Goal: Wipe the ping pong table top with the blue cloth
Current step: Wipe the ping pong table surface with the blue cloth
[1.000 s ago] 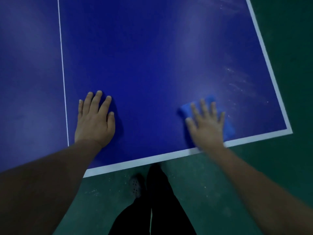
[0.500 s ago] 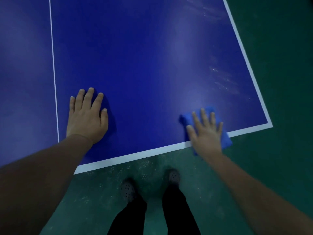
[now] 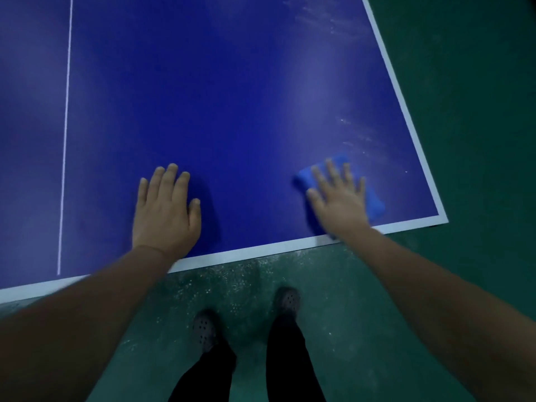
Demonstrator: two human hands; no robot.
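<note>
Fingers (image 3: pixel 333 172) flat on blue cloth (image 3: pixel 374 203)

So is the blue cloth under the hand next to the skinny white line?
No, the folded blue cloth lies under the right hand near the table corner, while the left hand nearer the thin white line presses bare tabletop.

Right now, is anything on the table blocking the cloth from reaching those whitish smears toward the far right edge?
Nothing visible does. The folded blue cloth lies flat under the right hand; only bare blue table top separates it from the whitish smears.
</note>
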